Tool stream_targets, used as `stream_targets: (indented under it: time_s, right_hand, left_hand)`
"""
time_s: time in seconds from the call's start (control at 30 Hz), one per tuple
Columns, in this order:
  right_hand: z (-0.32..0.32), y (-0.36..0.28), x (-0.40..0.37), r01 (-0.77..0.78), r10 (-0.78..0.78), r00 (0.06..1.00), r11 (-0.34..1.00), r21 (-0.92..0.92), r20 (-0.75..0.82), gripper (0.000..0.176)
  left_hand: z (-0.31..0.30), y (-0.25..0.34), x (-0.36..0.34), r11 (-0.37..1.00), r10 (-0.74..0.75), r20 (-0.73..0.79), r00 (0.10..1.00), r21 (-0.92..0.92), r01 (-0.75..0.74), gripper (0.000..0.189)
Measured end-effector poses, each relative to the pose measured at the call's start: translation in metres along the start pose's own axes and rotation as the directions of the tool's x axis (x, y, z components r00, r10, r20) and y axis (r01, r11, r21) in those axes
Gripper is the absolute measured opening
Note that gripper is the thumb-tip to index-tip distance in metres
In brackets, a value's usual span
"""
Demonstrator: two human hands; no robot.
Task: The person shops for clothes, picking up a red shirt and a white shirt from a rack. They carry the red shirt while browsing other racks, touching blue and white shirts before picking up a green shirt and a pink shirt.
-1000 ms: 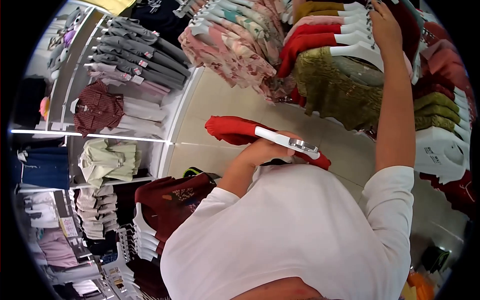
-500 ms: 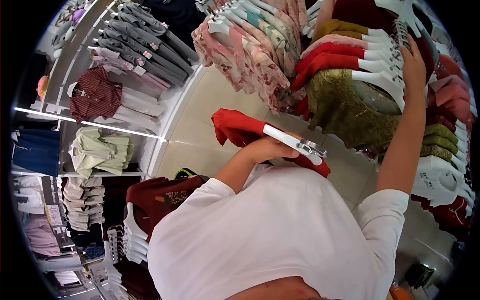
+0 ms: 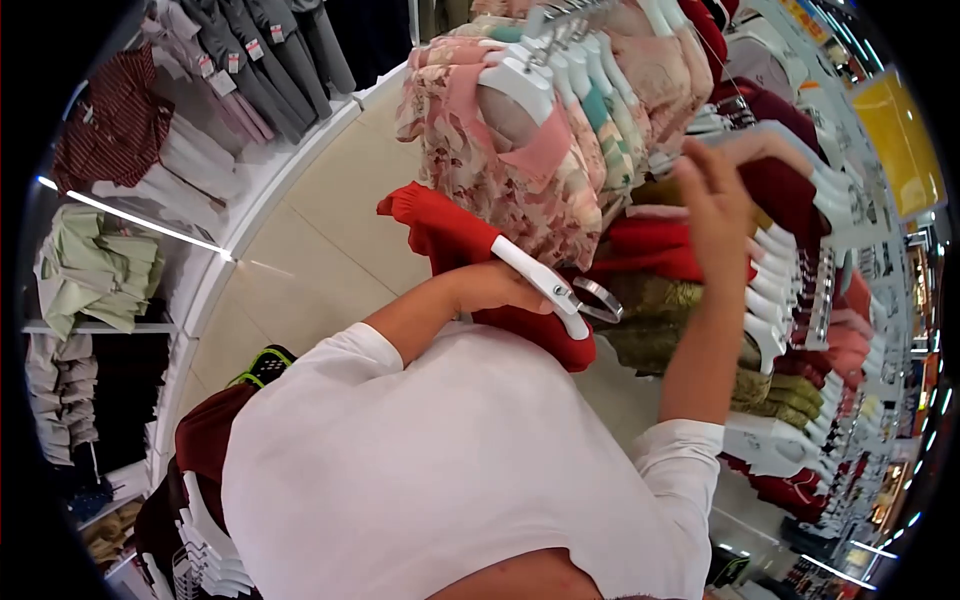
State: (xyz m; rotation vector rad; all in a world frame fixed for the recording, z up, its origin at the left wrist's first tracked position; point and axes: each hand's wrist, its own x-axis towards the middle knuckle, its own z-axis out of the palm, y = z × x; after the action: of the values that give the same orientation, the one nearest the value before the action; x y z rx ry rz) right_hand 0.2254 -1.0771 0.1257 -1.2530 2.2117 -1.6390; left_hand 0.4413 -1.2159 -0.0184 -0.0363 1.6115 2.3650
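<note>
My left hand point(image 3: 500, 290) grips a white hanger point(image 3: 535, 272) near its middle. From that hanger hangs a red garment point(image 3: 450, 235), held in front of my white shirt. The hanger's metal hook point(image 3: 602, 300) points to the right. My right hand point(image 3: 715, 205) is raised with its fingers apart and nothing visible in it. Behind it are red tops point(image 3: 640, 245) and olive-green lace tops point(image 3: 660, 310) on white hangers. Closest beyond both hands is a pink floral top point(image 3: 510, 190) with a plain pink collar, at the front of a row of similar ones.
At the left, a curved white shelf unit point(image 3: 215, 265) displays a checked red shirt point(image 3: 110, 120), a pale green outfit point(image 3: 95, 265) and grey garments point(image 3: 265, 60). Dark red garments point(image 3: 205, 430) hang close by my left side. A yellow sign point(image 3: 895, 140) stands at the far right.
My right hand has come off the hangers on the rack and moved left, its fingers opening. The view has turned right. My left hand still holds the red garment's hanger.
</note>
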Motion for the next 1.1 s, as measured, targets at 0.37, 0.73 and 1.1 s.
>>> stream_targets:
  time_s: [0.37,0.73,1.1]
  right_hand:
    - [0.164,0.036,0.061,-0.073,0.249,0.962,0.638,-0.766,0.115,0.039]
    - [0.12,0.02,0.017,-0.209,0.3,0.951,0.796,-0.569,0.071,0.042]
    - [0.037,0.06,-0.186,-0.755,0.725,0.654,0.606,-0.25,-0.214,0.043]
  left_hand:
    - [-0.104,0.024,-0.051,1.0,-0.011,-0.116,0.993,-0.027,0.007,0.04]
    - [-0.121,0.061,-0.049,0.999,0.037,-0.064,0.997,0.022,-0.035,0.043]
    - [-0.153,0.091,0.0,0.946,0.301,-0.074,0.951,-0.101,-0.308,0.057]
